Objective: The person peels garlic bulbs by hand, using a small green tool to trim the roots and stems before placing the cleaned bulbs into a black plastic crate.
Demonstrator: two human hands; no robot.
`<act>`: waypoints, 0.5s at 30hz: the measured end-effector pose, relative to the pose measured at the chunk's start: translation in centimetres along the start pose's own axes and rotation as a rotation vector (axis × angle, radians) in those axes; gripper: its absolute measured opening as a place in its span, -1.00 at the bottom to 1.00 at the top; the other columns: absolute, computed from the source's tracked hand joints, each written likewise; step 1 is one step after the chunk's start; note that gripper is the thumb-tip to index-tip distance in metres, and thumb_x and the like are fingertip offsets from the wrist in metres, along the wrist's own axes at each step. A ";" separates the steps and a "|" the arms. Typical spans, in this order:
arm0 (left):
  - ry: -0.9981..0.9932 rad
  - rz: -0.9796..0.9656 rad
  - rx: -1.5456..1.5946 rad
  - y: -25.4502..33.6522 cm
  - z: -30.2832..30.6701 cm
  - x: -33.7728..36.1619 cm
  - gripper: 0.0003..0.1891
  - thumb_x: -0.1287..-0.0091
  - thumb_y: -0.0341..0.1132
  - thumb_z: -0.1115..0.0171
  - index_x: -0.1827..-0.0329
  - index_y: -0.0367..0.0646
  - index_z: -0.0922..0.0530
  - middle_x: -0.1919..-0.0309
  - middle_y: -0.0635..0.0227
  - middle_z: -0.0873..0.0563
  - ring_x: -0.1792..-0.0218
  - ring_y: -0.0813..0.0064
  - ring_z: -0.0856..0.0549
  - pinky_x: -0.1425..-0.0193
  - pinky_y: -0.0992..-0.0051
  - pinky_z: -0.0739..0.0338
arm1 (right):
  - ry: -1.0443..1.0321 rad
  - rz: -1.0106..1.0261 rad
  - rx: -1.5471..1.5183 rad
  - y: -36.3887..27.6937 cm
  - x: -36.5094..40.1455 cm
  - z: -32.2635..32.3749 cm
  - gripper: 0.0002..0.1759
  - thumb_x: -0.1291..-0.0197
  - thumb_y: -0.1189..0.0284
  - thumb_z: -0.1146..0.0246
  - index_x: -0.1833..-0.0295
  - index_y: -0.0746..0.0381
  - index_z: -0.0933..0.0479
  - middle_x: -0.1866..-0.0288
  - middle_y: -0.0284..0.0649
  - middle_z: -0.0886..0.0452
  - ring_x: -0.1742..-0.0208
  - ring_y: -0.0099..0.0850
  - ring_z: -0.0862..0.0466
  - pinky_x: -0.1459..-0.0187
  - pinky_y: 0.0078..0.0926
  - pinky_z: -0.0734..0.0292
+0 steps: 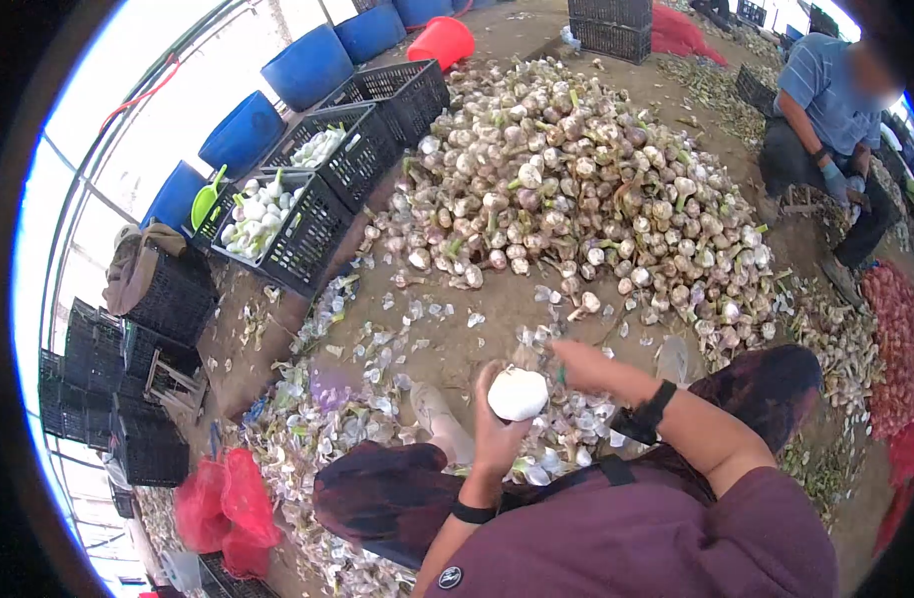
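Garlic bulb (518,395), left hand (494,424) curled around it, right hand (588,367) blurred beside

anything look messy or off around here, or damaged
Pale papery skins litter the ground around the shoes, which looks untidy. A small wooden frame sits askew beside the black crates, perhaps a tipped stool. The white bulb in the left hand shows no obvious damage.

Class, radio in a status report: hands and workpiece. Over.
Left hand holding round white garlic bulb. Right hand beside it, blurred, grip unclear. Nothing seen blocking the bulb; pale papery peelings on ground.
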State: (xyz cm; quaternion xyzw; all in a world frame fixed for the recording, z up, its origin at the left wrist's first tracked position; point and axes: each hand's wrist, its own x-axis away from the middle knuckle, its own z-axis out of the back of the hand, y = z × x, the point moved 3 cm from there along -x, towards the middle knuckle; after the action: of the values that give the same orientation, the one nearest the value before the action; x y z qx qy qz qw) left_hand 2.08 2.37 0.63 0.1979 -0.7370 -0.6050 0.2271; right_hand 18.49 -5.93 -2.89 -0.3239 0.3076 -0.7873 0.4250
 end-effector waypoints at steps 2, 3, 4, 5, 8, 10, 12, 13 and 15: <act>0.007 0.029 0.111 -0.2 -0.1 0.0 -0.19 0.08 -0.65 -0.18 -0.31 -0.20 -0.06 -0.12 0.17 -0.37 -0.09 0.39 -0.48 -0.13 0.45 -0.44 | -0.087 0.118 0.311 -0.7 1.7 -1.4 -0.47 -0.04 0.58 -0.17 -0.20 0.33 -0.32 -0.12 -0.17 -0.48 -0.11 -0.32 -0.49 -0.09 -0.38 -0.40; 0.012 0.078 0.226 0.8 -0.6 0.3 -0.19 0.05 -0.67 -0.09 -0.35 -0.13 -0.03 -0.05 0.23 -0.43 0.00 0.37 -0.54 -0.01 0.47 -0.51 | -0.130 0.126 0.044 -0.9 1.9 -1.5 -0.46 -0.06 0.54 -0.19 -0.21 0.33 -0.30 -0.12 -0.14 -0.49 -0.12 -0.32 -0.49 -0.10 -0.40 -0.39; 0.041 0.084 0.216 0.3 -0.4 0.4 -0.24 0.00 -0.64 -0.07 -0.35 -0.15 -0.04 -0.04 0.22 -0.44 0.00 0.37 -0.55 0.00 0.46 -0.51 | -0.176 0.128 -0.225 -1.2 2.1 -1.5 -0.43 -0.07 0.49 -0.21 -0.23 0.33 -0.28 -0.12 -0.12 -0.50 -0.13 -0.31 -0.49 -0.12 -0.41 -0.38; 0.066 0.090 0.201 -0.3 0.0 0.4 -0.28 -0.05 -0.62 -0.04 -0.34 -0.16 -0.06 -0.03 0.22 -0.45 0.01 0.37 -0.55 0.00 0.46 -0.51 | -0.218 0.128 -0.497 -1.7 2.3 -1.6 -0.41 -0.09 0.45 -0.22 -0.25 0.34 -0.27 -0.12 -0.09 -0.51 -0.14 -0.31 -0.48 -0.13 -0.42 -0.37; 0.157 0.116 0.352 0.0 0.0 -0.1 -0.47 -0.20 -0.52 0.05 -0.28 -0.23 -0.14 0.03 0.21 -0.50 0.03 0.36 -0.57 0.01 0.45 -0.51 | -0.416 -0.014 -0.718 -3.0 4.2 -3.5 -0.42 -0.12 0.44 -0.20 -0.26 0.36 -0.26 -0.15 -0.08 -0.49 -0.15 -0.36 -0.47 -0.13 -0.44 -0.37; 0.191 0.089 0.363 -1.6 -0.1 -0.4 -0.59 -0.29 -0.45 0.10 -0.22 -0.28 -0.22 0.06 0.19 -0.53 0.04 0.36 -0.58 0.01 0.44 -0.50 | -0.348 -0.064 -0.571 -4.3 4.3 -2.6 -0.50 -0.16 0.42 -0.16 -0.21 0.36 -0.32 -0.07 -0.07 -0.54 -0.06 -0.39 -0.51 -0.07 -0.44 -0.40; 0.213 0.055 0.403 -5.4 1.3 -0.9 -0.67 -0.33 -0.41 0.10 -0.13 -0.30 -0.31 0.08 0.18 -0.56 0.05 0.35 -0.59 0.00 0.41 -0.51 | -0.290 0.027 -0.357 -3.3 3.4 -3.5 -0.63 -0.18 0.39 -0.13 -0.10 0.28 -0.43 0.10 -0.10 -0.61 0.12 -0.41 -0.57 0.07 -0.39 -0.45; 0.230 0.074 0.524 -6.2 1.8 -1.2 -0.71 -0.33 -0.40 0.07 -0.08 -0.30 -0.37 0.09 0.17 -0.58 0.06 0.35 -0.60 0.00 0.40 -0.52 | -0.230 0.121 -0.207 -3.2 3.4 -3.6 -0.66 -0.18 0.33 -0.12 -0.06 0.20 -0.48 0.13 -0.08 -0.62 0.13 -0.32 -0.60 0.07 -0.37 -0.45; 0.243 0.232 0.785 -4.3 1.3 -1.1 -0.75 -0.33 -0.37 -0.01 0.01 -0.30 -0.47 0.13 0.17 -0.62 0.13 0.35 -0.64 0.06 0.39 -0.56 | -0.218 -0.045 -0.135 -1.9 3.5 -4.4 -0.65 -0.15 0.24 -0.12 -0.03 0.13 -0.51 0.14 -0.03 -0.61 0.10 -0.11 -0.59 0.07 -0.28 -0.45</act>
State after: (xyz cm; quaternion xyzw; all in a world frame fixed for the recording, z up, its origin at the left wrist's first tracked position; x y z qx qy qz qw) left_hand 2.32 3.22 -3.93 0.2548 -0.8968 -0.2212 0.2862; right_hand 12.70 -7.19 -3.27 -0.4422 0.3043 -0.7343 0.4155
